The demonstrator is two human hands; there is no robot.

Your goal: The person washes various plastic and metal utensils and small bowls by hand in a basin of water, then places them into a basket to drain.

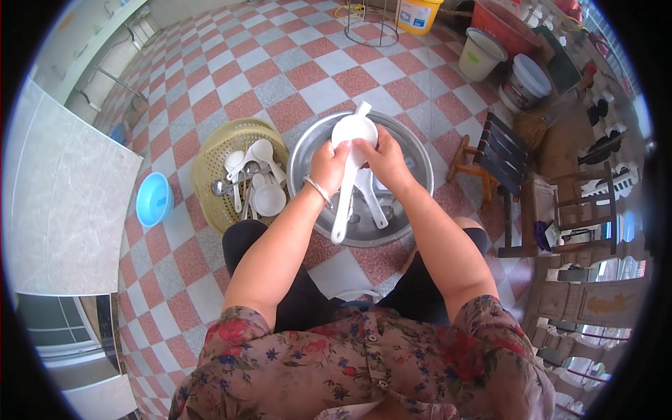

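Over a round steel basin [304, 210], my left hand [329, 164] and right hand [381, 157] both grip a white ladle [355, 128], thumbs on its bowl. A long white handle points down toward me; a short white piece sticks up behind the bowl, its connection unclear. In the basin lie another white long-handled utensil [371, 203] and water, with other pieces partly hidden. Left of it, a yellowish perforated colander [210, 150] holds several white ladles [266, 199] and metal utensils [218, 187].
A blue bowl [155, 199] sits on the checked floor at left, near a tiled block [70, 203]. A strap-seat folding stool [497, 154] and wooden stand [532, 217] are at right. Buckets [479, 56], a red tub [504, 24] and a metal stand [371, 28] are at the back.
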